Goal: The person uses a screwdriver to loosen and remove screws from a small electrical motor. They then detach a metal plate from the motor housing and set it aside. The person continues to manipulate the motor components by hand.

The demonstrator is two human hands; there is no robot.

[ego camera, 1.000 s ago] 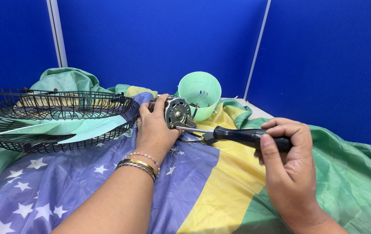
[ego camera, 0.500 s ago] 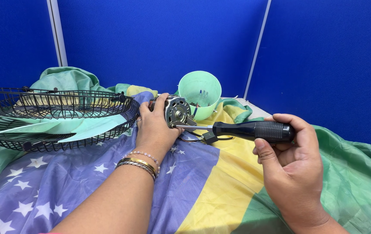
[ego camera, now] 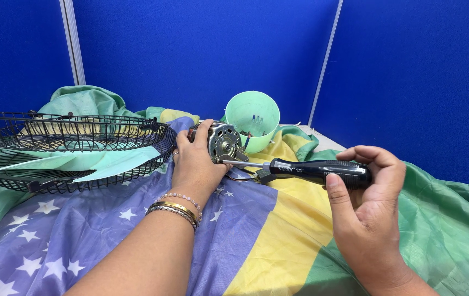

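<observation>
There, near the middle of the cloth-covered counter [ego camera: 108, 241], the left hand [ego camera: 195, 164] clasped a small silver fan motor [ego camera: 224, 143], its fingers [ego camera: 204, 131] curled over the motor's top and far side while the wrist, ringed with bracelets [ego camera: 175, 207], rested on the blue starred part of the cloth. The right hand [ego camera: 367, 211] held a black-handled screwdriver [ego camera: 315, 170] level, fingers wrapped snugly round the grip, and the metal shaft ran left to meet the lower face of the motor. Just behind the motor stood a pale green plastic housing [ego camera: 252, 119], tilted with its open mouth toward the camera. Well to the left lay a black wire fan guard [ego camera: 70, 142] with mint-green fan blades [ego camera: 81, 163] inside it; its right rim came close to the left hand without touching. Bunched green cloth sat behind the guard. Blue partition walls [ego camera: 201, 49] closed the far edge of the counter. Open cloth stretched in front of both hands and to the right of the screwdriver.
</observation>
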